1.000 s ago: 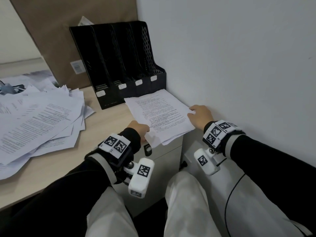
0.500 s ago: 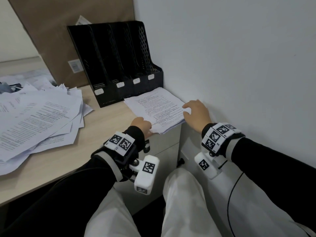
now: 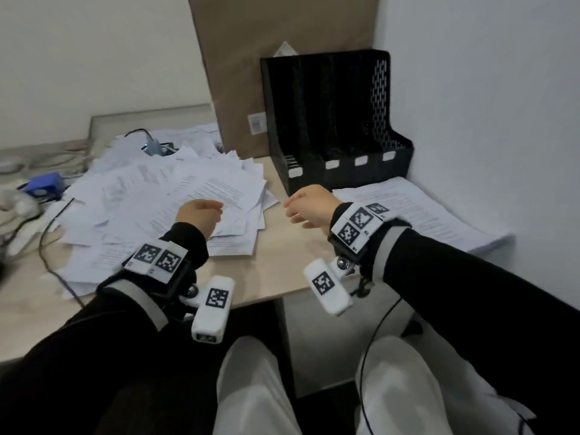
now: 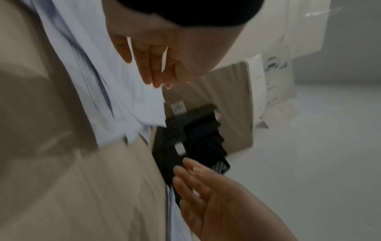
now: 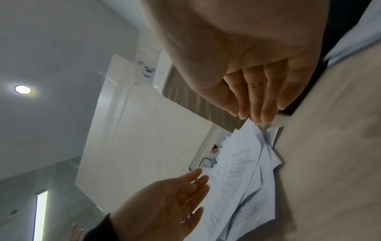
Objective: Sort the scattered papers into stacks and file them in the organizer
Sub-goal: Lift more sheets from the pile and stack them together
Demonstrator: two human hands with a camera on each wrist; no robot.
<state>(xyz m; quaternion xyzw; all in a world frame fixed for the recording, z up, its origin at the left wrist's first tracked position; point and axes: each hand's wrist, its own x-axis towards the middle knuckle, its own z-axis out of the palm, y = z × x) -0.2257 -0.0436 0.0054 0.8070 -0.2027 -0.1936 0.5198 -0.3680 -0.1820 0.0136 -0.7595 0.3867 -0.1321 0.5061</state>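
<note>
While both hands hang empty, fingers loose, the scattered papers look light and slippery (floppy too); best pinched at an edge.

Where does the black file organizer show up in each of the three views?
Head: black file organizer upper centre-right, against the wall corner.
Left wrist: centre, blurred, between the two hands.
Right wrist: only a dark edge behind the fingers, probably it.
Shared landmark: brown board.
</note>
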